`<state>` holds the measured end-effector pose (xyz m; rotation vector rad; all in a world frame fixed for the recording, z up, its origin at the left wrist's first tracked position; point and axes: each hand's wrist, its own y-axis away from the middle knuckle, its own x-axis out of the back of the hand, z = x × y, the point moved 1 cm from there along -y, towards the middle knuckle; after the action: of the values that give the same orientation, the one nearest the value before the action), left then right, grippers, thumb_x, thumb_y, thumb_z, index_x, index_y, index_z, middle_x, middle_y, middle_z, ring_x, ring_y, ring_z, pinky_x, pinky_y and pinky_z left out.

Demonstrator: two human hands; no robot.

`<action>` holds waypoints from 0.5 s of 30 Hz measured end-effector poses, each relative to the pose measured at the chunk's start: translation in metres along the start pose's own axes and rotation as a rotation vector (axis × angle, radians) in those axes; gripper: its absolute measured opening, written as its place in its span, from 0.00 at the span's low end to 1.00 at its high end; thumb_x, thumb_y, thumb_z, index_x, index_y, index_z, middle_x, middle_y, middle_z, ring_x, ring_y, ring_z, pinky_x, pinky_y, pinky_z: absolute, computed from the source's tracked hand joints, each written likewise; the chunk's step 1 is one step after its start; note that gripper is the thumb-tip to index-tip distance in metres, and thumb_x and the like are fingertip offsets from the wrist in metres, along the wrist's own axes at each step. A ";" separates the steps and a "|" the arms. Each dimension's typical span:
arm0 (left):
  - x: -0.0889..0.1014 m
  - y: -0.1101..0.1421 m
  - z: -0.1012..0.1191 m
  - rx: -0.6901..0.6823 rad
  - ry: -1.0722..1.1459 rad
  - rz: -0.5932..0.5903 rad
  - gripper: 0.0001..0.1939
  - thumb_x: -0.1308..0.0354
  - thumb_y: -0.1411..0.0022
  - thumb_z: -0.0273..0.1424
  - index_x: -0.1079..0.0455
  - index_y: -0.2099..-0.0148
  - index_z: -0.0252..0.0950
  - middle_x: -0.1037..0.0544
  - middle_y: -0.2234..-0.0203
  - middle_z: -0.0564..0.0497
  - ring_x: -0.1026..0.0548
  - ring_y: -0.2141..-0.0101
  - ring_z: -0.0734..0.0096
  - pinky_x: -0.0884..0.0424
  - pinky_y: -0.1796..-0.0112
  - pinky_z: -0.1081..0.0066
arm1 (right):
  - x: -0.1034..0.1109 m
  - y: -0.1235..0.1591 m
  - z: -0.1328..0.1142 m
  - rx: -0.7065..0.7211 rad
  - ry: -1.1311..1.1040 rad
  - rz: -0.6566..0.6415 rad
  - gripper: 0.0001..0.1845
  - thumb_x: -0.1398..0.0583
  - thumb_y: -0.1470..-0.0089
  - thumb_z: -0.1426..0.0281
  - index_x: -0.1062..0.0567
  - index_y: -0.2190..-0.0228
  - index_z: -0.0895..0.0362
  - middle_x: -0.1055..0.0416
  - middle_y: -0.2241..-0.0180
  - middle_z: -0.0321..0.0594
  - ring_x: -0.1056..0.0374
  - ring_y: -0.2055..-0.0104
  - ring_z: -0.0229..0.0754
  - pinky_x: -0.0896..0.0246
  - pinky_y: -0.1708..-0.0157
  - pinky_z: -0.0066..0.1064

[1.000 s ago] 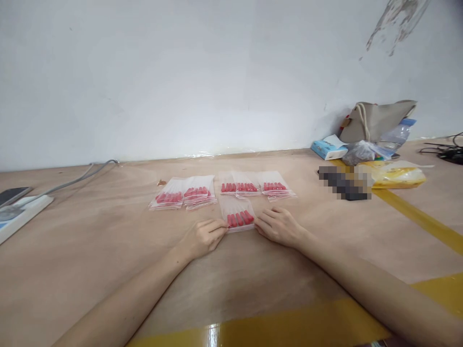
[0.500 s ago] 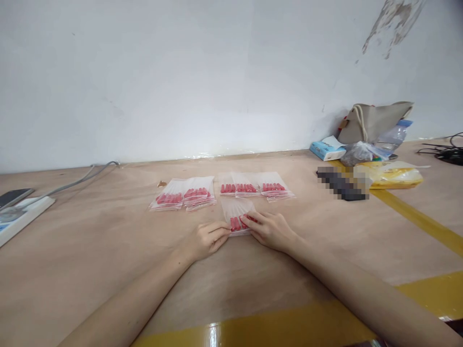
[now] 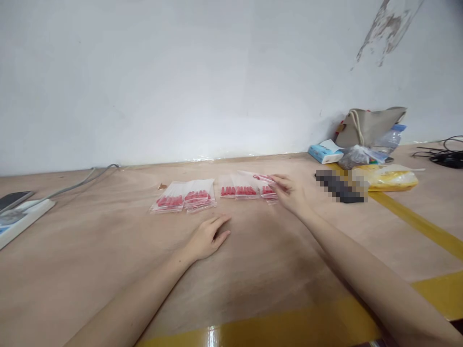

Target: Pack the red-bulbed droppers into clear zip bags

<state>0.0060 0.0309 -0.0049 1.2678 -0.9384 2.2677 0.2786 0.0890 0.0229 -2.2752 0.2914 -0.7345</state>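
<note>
Between its thumb and fingers, my right hand (image 3: 291, 193) pinches a clear zip bag (image 3: 264, 178) with red pieces inside. The bag is held nearly edge-on above the right-hand row of bags. My left hand (image 3: 210, 237) rests on the table, thumb and fingers apart, with nothing in it. Beyond it lie two overlapping piles of zip bags, the left pile (image 3: 169, 200) and the one beside it (image 3: 197, 196), holding red pieces. To their right are more zip bags (image 3: 246, 191), the rightmost (image 3: 268, 192) partly hidden by my right hand.
A blue tissue pack (image 3: 325, 152), a grey bag (image 3: 369, 126), a yellow packet (image 3: 390, 178) and a pixelated dark object (image 3: 340, 188) are at the right. Black cables (image 3: 446, 156) lie farther right. At the left are a white power strip (image 3: 39, 209), a phone (image 3: 14, 200) and a grey cable (image 3: 83, 179).
My right hand has lifted the zip bag from the table and carried it forward and right over the row. My left hand has let go of it and opened, staying nearly in place.
</note>
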 end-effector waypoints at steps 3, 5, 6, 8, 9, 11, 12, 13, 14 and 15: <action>-0.001 0.001 -0.003 -0.018 -0.001 -0.001 0.17 0.50 0.39 0.30 0.38 0.47 0.35 0.30 0.53 0.45 0.33 0.50 0.63 0.36 0.50 0.61 | -0.029 -0.017 0.016 -0.088 0.109 -0.048 0.15 0.46 0.49 0.68 0.25 0.60 0.54 0.29 0.59 0.43 0.32 0.57 0.42 0.38 0.56 0.36; -0.002 0.001 -0.004 -0.031 -0.005 0.002 0.16 0.50 0.39 0.30 0.37 0.48 0.35 0.30 0.53 0.45 0.33 0.51 0.63 0.36 0.50 0.61 | -0.040 -0.020 0.020 -0.116 0.184 -0.160 0.16 0.47 0.49 0.70 0.25 0.60 0.55 0.30 0.58 0.44 0.33 0.57 0.43 0.39 0.55 0.36; -0.002 0.001 -0.005 -0.036 -0.007 0.005 0.15 0.50 0.39 0.30 0.36 0.49 0.36 0.30 0.53 0.45 0.33 0.51 0.63 0.35 0.50 0.61 | -0.041 -0.020 0.020 -0.110 0.229 -0.234 0.16 0.46 0.50 0.69 0.25 0.60 0.55 0.30 0.58 0.44 0.33 0.57 0.43 0.39 0.54 0.36; -0.002 0.002 -0.005 -0.044 -0.009 0.008 0.14 0.50 0.39 0.29 0.35 0.50 0.36 0.30 0.53 0.45 0.33 0.51 0.63 0.35 0.51 0.60 | -0.035 -0.016 0.018 -0.077 0.327 -0.364 0.19 0.44 0.52 0.66 0.26 0.57 0.54 0.31 0.55 0.45 0.35 0.54 0.47 0.42 0.52 0.39; -0.003 0.002 -0.005 -0.045 -0.009 0.008 0.14 0.50 0.39 0.29 0.35 0.50 0.36 0.30 0.53 0.45 0.33 0.51 0.63 0.35 0.51 0.60 | -0.029 -0.013 0.018 -0.058 0.373 -0.408 0.22 0.42 0.53 0.64 0.28 0.55 0.54 0.32 0.53 0.46 0.36 0.52 0.49 0.44 0.51 0.41; -0.003 0.002 -0.005 -0.046 -0.007 0.003 0.14 0.50 0.39 0.29 0.34 0.51 0.35 0.30 0.53 0.45 0.33 0.51 0.63 0.35 0.50 0.61 | -0.014 -0.007 0.021 -0.040 0.447 -0.447 0.30 0.40 0.57 0.59 0.32 0.50 0.54 0.36 0.50 0.48 0.40 0.48 0.53 0.48 0.49 0.47; -0.003 0.002 -0.006 -0.046 -0.007 0.000 0.14 0.50 0.39 0.29 0.34 0.51 0.35 0.30 0.53 0.45 0.33 0.50 0.63 0.35 0.50 0.61 | -0.007 -0.003 0.024 -0.045 0.468 -0.456 0.32 0.40 0.57 0.57 0.33 0.50 0.54 0.37 0.49 0.49 0.42 0.47 0.54 0.50 0.49 0.49; -0.003 0.002 -0.006 -0.046 -0.007 -0.002 0.14 0.50 0.39 0.30 0.34 0.50 0.35 0.30 0.53 0.45 0.33 0.50 0.63 0.35 0.50 0.61 | -0.001 0.000 0.028 -0.057 0.473 -0.464 0.32 0.40 0.57 0.57 0.33 0.50 0.54 0.37 0.49 0.49 0.42 0.47 0.54 0.50 0.49 0.49; -0.003 0.002 -0.006 -0.047 -0.008 -0.004 0.14 0.50 0.39 0.30 0.34 0.50 0.35 0.30 0.52 0.45 0.33 0.50 0.63 0.35 0.50 0.61 | 0.003 0.004 0.033 -0.076 0.458 -0.463 0.30 0.40 0.57 0.57 0.32 0.51 0.55 0.37 0.49 0.49 0.40 0.48 0.53 0.49 0.49 0.48; -0.003 0.002 -0.006 -0.048 -0.008 -0.006 0.14 0.50 0.39 0.30 0.34 0.50 0.36 0.30 0.52 0.45 0.33 0.50 0.63 0.35 0.50 0.60 | 0.006 0.007 0.038 -0.099 0.426 -0.449 0.27 0.41 0.55 0.59 0.30 0.52 0.55 0.36 0.50 0.49 0.39 0.49 0.51 0.46 0.50 0.45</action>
<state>0.0027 0.0337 -0.0105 1.2583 -0.9848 2.2236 0.3056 0.1035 -0.0012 -2.2829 0.0048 -1.4702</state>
